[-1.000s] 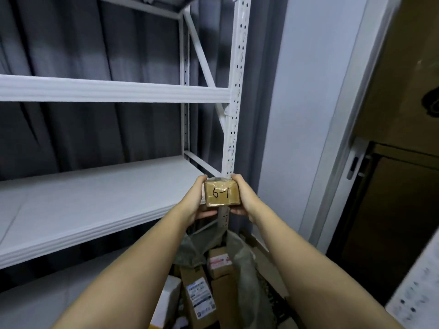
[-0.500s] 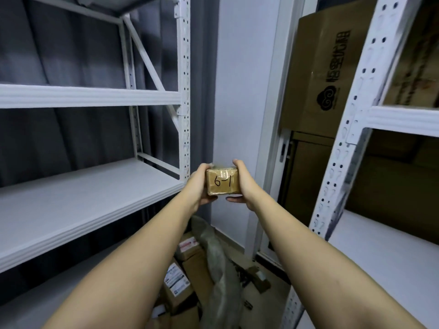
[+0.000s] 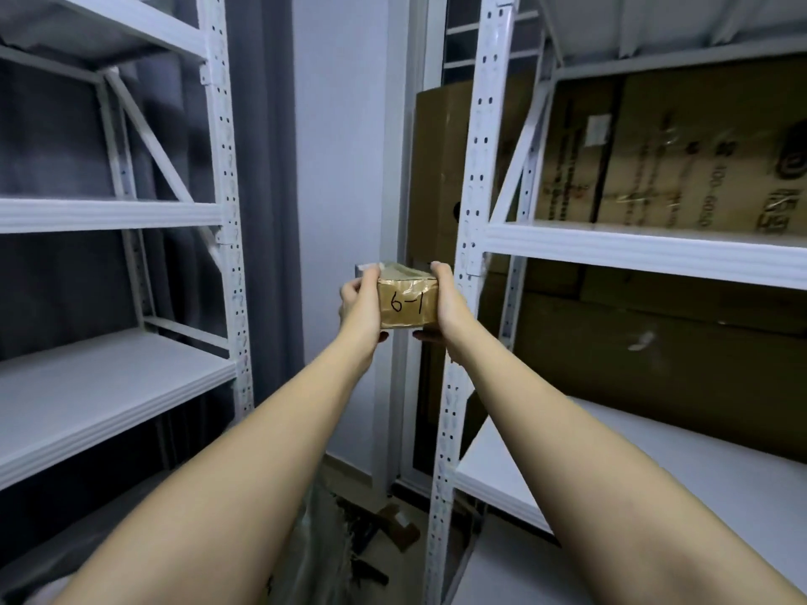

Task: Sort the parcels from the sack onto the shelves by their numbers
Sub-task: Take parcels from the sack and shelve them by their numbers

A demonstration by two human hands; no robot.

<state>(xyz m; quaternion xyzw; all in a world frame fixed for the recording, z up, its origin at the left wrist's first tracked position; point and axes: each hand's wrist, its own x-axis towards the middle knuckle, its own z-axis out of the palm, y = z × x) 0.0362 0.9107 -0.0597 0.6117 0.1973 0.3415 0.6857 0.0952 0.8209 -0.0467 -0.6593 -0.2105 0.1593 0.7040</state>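
Change: view swung right since the earlier frame; white metal shelving unit (image 3: 646,251) on the right now faced.
Parcel: small brown taped cardboard box marked "6-1" (image 3: 407,304), held up between both racks.
Hands: left hand (image 3: 362,305) and right hand (image 3: 450,305) curled round its sides.
Risk: misshelving if the number is matched wrongly; no shelf labels are seen.

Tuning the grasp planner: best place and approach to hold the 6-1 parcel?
Grip the parcel by its two short side faces, coming in from left and right, as the left hand and right hand do. It is a small flat-sided box, and this leaves the number readable.
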